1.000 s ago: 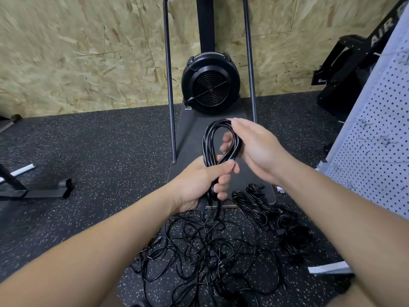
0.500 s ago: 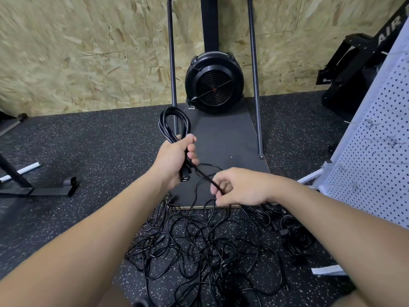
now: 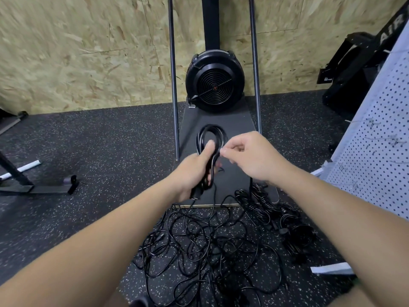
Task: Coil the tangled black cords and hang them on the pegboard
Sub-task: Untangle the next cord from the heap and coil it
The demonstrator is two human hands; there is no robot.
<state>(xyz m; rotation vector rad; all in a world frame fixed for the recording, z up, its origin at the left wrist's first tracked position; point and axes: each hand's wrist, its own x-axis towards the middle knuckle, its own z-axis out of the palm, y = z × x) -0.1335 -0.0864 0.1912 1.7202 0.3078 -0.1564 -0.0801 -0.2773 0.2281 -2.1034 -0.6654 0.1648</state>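
ok, your left hand is clenched around the waist of a black cord coil, thumb laid up along it. the coil's loop stands up above your fist, over the dark base plate of the fan machine. a plug end and a loose strand hang out below your fist and run down into the tangled cords on the floor.

your right hand is just right of the loop, fingers curled, thumb and forefinger tips pinched together right at the coil's right edge. can't tell if there's a strand between them, it's blurred there.

the tangled cords lie spread on the speckled rubber floor between your forearms, just in front of the base plate's near edge. to their right is a row of bundled cords, running from the plate's corner out toward your right arm.

the white pegboard leans at the far right, a few wire hooks on it, well apart from both hands. none of the black cords are on it.

osb wall behind. black metal frame foot on the floor at left.
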